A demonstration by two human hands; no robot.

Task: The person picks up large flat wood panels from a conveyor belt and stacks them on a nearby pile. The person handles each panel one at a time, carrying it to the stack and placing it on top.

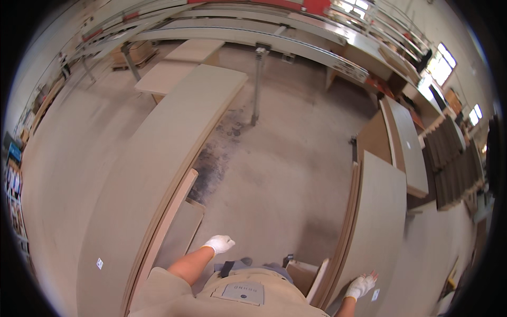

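My left hand [221, 243], in a white knit glove, hangs in front of my body above the floor. Its fingers are curled in, and nothing shows in them. To its left lies a stack of long grey-beige panels [153, 153], with a small white label near the close end. My right hand [362, 286], gloved in white too, is over the near end of the grey panel stack [381, 206] on my right. Its fingers are stretched out beside a small white label [375, 294]; the palm appears to rest on the top panel.
Smaller pale boards [170, 74] lie beyond the left stack. A metal post [257, 87] holds up a long machine frame [211, 34] across the far side. More panels [404, 142] and dark stacked strips [451, 164] stand at the right. Dark stains mark the floor.
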